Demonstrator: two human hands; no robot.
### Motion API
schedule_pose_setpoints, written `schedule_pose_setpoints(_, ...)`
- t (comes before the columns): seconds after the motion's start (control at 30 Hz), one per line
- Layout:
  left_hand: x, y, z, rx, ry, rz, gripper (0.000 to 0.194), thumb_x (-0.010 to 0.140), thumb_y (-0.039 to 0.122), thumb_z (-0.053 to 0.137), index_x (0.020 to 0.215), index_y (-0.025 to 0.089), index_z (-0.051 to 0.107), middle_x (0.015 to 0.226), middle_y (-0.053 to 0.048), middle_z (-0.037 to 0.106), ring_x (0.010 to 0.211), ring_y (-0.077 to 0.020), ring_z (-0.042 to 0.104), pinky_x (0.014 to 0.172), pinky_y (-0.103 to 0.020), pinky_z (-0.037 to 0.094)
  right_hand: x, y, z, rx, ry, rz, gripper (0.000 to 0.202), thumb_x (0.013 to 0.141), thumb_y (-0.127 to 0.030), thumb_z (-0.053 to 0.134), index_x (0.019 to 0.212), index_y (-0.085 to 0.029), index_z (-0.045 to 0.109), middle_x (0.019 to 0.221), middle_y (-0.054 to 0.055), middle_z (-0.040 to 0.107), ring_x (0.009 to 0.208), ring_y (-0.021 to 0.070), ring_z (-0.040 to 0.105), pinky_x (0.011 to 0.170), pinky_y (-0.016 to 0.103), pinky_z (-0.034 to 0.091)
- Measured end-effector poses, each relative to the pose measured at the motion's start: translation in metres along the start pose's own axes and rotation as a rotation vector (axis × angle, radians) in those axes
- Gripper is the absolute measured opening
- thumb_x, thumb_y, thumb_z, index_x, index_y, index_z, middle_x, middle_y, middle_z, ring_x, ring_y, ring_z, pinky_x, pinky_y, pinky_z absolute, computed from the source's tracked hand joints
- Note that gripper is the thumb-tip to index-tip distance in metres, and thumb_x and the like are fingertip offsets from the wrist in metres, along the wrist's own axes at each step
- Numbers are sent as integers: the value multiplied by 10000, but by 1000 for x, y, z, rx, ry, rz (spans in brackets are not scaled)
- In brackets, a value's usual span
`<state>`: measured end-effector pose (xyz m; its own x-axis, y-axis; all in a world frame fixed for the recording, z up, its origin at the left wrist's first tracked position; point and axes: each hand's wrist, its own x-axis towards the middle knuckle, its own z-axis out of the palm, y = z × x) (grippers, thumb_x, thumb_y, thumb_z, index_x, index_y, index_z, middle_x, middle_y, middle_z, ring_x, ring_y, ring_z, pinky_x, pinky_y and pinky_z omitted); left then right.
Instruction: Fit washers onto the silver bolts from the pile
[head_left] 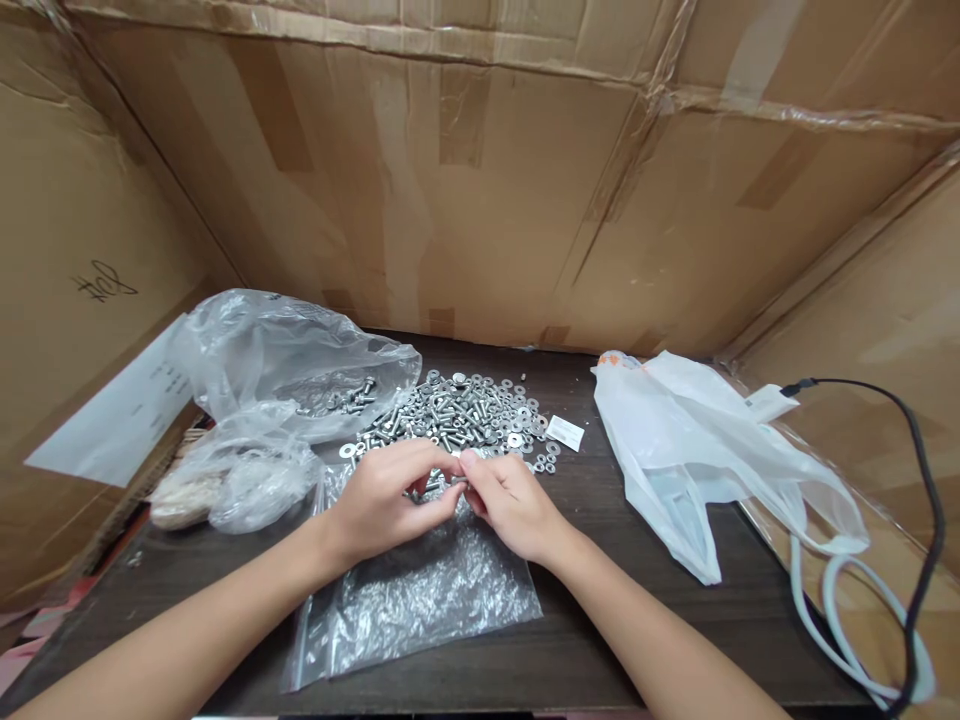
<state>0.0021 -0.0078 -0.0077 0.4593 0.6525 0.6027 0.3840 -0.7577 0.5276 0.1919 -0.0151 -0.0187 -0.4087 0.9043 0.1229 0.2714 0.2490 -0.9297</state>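
Observation:
My left hand (390,495) and my right hand (517,500) meet at the fingertips over the near edge of a pile of bolts (454,415). Between the left thumb and index finger shows a short metal bolt (459,481), its ends mostly covered by fingers. The right thumb and fingers are pinched together against it; what they grip is hidden. Flat washers (534,423) and nuts (546,464) lie mixed in along the pile's right side. Under both hands a clear zip bag (435,595) is spread flat on the dark table (600,640).
At left, a large clear plastic bag (277,340) lies open with bolts inside, beside a smaller knotted bag (266,485). A white label (565,432) sits right of the pile. Further right are a white carrier bag (675,430) and a black cable (930,480). Cardboard walls (480,200) enclose the table.

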Motion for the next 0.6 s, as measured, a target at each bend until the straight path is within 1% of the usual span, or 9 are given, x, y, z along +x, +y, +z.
schedule_pose_setpoints(0.07,3,1,-1,-78,-29,-143,68,847,175,651,878,154,707,669,17,623,555,-95,504,567,-221,413,-1,-3,-2,-47,48,-66,487,1040,-461,373,655,-186,488,594,-17,472,563,126,444,579,264,336)
schedule_pose_setpoints(0.13,6,1,-2,-219,-113,-331,71,830,179,644,862,162,705,666,23,625,534,-90,491,527,-203,403,-2,-7,-4,-76,81,-129,295,998,-398,482,796,-188,528,669,-21,498,599,129,453,581,254,344)
schedule_pose_setpoints(0.2,7,1,-1,-308,-169,-427,73,827,184,634,849,165,701,644,28,611,523,-91,479,499,-195,389,-3,-8,-4,-88,82,-154,211,966,-359,538,841,-190,527,680,-29,491,592,126,441,566,248,336)
schedule_pose_setpoints(0.27,5,1,-1,-253,-125,-353,72,832,184,641,860,163,703,641,25,607,535,-99,486,522,-209,404,-2,-7,-3,-88,69,-151,290,992,-363,496,758,-191,497,641,-30,465,573,124,424,560,255,319)
schedule_pose_setpoints(0.37,0,1,1,-58,-8,-50,81,853,168,645,896,152,712,705,-7,654,574,-110,512,592,-245,429,-1,-2,0,-26,23,-73,510,1058,-427,344,611,-195,427,551,-25,411,524,122,389,544,274,296)
schedule_pose_setpoints(0.4,-1,2,1,-24,3,10,85,858,170,647,904,148,715,720,-16,663,579,-112,514,603,-252,431,-1,-2,1,-5,7,-44,551,1065,-450,314,588,-195,420,535,-24,402,511,122,381,537,278,291)
schedule_pose_setpoints(0.43,-1,2,1,-22,3,11,83,858,175,650,901,146,715,716,-16,660,575,-111,511,600,-253,429,-1,-1,1,5,2,-29,567,1067,-465,302,584,-195,424,536,-20,409,511,124,386,535,279,292)
schedule_pose_setpoints(0.5,1,2,1,-97,-27,-152,80,845,191,659,885,150,715,673,1,633,558,-108,505,572,-239,420,-1,-3,0,-17,27,-41,527,1063,-461,322,630,-191,456,580,-13,452,543,129,417,549,275,309)
schedule_pose_setpoints(0.6,5,1,1,-299,-113,-448,97,827,225,655,863,157,713,656,14,617,533,-97,473,521,-215,390,-2,-6,-4,-60,64,-108,325,1026,-402,434,802,-186,528,663,-18,496,591,134,448,572,260,334)
